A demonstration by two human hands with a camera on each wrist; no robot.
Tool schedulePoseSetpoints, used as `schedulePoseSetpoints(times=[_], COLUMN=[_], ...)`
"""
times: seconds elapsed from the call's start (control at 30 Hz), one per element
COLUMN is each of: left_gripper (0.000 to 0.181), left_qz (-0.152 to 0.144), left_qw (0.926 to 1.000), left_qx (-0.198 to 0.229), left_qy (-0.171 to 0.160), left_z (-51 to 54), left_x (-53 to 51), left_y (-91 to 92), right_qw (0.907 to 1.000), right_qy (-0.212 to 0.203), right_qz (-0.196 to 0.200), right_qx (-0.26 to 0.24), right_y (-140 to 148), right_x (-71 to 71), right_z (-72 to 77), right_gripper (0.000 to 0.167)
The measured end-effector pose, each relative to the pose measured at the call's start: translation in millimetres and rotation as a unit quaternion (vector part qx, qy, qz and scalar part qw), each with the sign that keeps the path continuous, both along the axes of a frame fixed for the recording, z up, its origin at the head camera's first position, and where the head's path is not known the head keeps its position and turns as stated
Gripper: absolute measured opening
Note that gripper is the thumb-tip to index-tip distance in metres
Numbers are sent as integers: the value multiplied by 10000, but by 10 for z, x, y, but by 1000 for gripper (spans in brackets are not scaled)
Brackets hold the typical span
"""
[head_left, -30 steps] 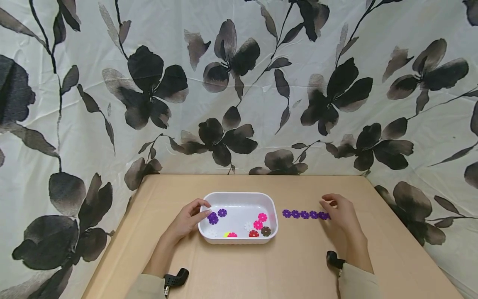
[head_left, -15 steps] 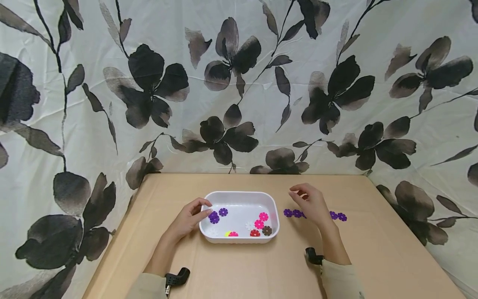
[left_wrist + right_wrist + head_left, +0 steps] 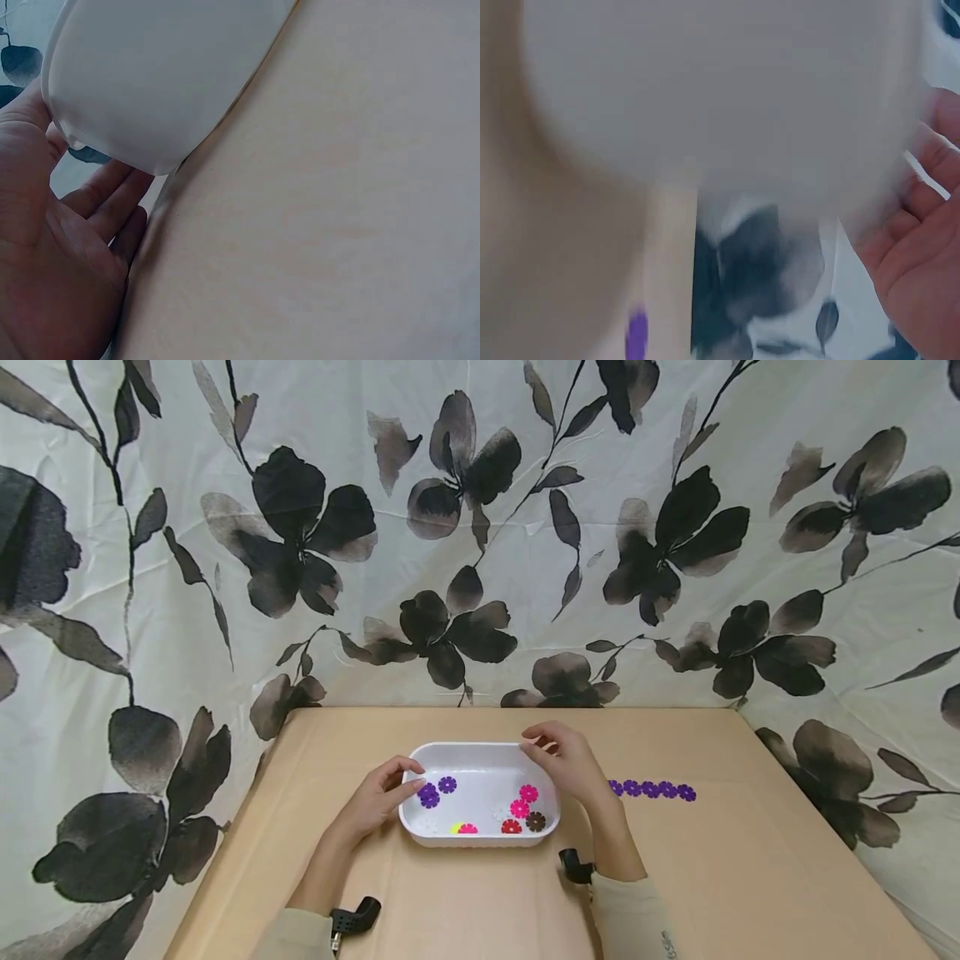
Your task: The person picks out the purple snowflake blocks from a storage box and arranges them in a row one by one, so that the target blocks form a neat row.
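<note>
A white tray (image 3: 480, 841) stands on the table with purple flower pieces (image 3: 429, 795) at its left and pink ones (image 3: 519, 808), a red one and a brown one (image 3: 536, 822) at its right. My left hand (image 3: 378, 797) grips the tray's left rim; in the left wrist view the hand (image 3: 67, 247) has its thumb and fingers around the tray's end (image 3: 165, 82). Over the tray's back right corner is my right hand (image 3: 570, 764), fingers loosely bent and nothing visible in them. In the right wrist view the hand (image 3: 922, 232) is beside the blurred tray (image 3: 720, 90).
A row of several purple flower pieces (image 3: 650, 789) lies on the table (image 3: 750, 877) to the right of the tray, its left end partly hidden by my right hand. Behind the table hangs a white cloth (image 3: 555, 543) with dark flowers.
My right hand has moved left from the right end of the purple row to the tray's right side, uncovering the row's right part. My left hand has stayed at the rim.
</note>
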State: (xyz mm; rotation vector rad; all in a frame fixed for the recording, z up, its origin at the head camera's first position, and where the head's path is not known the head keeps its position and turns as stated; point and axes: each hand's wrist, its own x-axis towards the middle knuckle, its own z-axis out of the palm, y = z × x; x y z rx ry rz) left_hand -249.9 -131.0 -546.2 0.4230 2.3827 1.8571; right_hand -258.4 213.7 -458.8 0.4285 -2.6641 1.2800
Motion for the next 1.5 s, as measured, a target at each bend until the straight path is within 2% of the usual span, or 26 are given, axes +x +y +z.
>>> schedulePoseSetpoints(times=[0.23,0.37,0.47,0.63,0.77,0.93,1.03,1.1,1.27,1.37,1.5], left_gripper=[27,27,28,27,25,24,25,25,25,25,25], left_qz=[-30,-91,-121,-128,-81,-76,-63,-21,46,41,6], left_qw=[9999,9997,9996,9996,9997,9995,9995,9996,9998,9996,9994], left_qx=[140,219,247,200,169,235,227,176,112,175,252], left_qy=[10,-34,11,139,172,216,217,204,176,196,239], left_z=[-33,-46,-45,-42,-35,-38,-49,-54,-51,-54,-65], left_x=[-7,-19,-30,-44,-43,-50,-61,-66,-65,-60,-56], left_y=[59,98,116,123,120,114,111,111,116,119,122], right_qw=[9979,9929,9861,9741,9642,9488,9385,9351,9420,9465,9379], right_qy=[-251,-280,-277,-233,-81,-179,-108,-33,7,236,508], right_qz=[512,774,964,1374,1817,2211,2326,2334,2085,1908,2060], right_qx=[318,863,1321,1780,1930,2248,2548,2665,2632,2593,2745], right_y=[-569,-819,-949,-1070,-1113,-1117,-1102,-1096,-1103,-1110,-1108], right_x=[28,22,-23,-90,-109,-90,-80,-86,-112,-122,-115], right_z=[-6,-62,-195,-397,-455,-477,-483,-487,-495,-493,-500], right_gripper=[29,32,33,39,38,38,37,35,27,19,24])
